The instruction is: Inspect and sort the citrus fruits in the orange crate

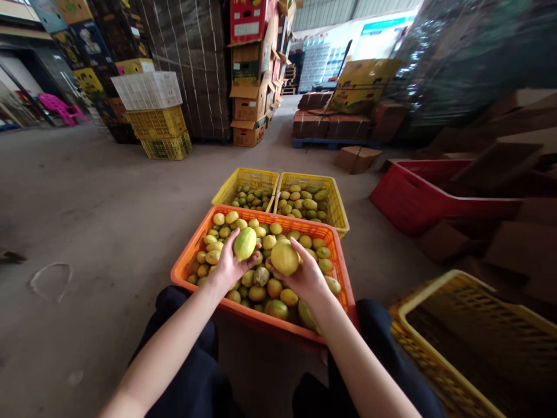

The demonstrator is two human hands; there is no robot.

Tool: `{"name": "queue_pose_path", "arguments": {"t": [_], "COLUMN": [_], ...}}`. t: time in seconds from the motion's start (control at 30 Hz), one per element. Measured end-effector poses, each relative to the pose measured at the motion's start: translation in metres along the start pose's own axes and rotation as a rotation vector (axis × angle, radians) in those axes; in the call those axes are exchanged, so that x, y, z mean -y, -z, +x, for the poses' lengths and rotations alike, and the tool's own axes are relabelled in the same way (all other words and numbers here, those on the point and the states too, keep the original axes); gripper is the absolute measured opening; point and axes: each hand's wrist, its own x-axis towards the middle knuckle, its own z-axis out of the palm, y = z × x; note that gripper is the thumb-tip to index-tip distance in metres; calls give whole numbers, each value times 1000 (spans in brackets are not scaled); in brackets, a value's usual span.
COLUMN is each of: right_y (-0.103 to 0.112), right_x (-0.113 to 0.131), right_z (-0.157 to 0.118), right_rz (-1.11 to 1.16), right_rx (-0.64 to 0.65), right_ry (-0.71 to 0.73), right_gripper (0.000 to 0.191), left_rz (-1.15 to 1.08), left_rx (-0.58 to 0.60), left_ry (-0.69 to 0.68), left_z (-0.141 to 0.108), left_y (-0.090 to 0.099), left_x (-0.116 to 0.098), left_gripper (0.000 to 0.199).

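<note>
My left hand (230, 261) is closed around an oval yellow-green fruit (245, 243). In my right hand (304, 270) is a rounder, yellower fruit (285, 258). Both hands hold their fruit side by side, a small gap apart, above an orange plastic crate (195, 248). Many similar fruits in yellow, green and orange tones fill that crate; one spotted brownish fruit (261, 276) shows between the hands. The exact kind of fruit is not clear. My hands hide part of the pile.
Behind the orange crate stand a left yellow crate (224, 188) and a right yellow crate (338, 206), both holding fruit. A larger yellow crate (461, 337) sits near my right leg. Beyond it are a red bin (395, 200) and cardboard. Stacked boxes (248, 110) rise farther back.
</note>
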Motion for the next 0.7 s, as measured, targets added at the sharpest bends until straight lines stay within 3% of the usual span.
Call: {"name": "queue_pose_path", "arguments": {"t": [0.1,0.23,0.4,0.53,0.7], "right_y": [0,9,11,10,10], "right_x": [-2,-7,-12,-10,-6], "right_z": [3,12,15,14,15], "right_rz": [8,88,129,168,240], "right_rx": [-84,-193,-201,-205,-252], "right_ry": [13,-96,-98,-83,-130], "right_gripper": [20,17,12,20,9], "left_rz": [-74,-96,-151,-189,-433], "left_rx": [15,-29,-40,-84,40], "left_ry": [30,37,9,-13,17], "left_z": [3,6,8,7,3], "left_y": [0,-2,-3,-3,1], "left_x": [0,1,5,5,3], "left_gripper": [36,34,28,27,36]}}
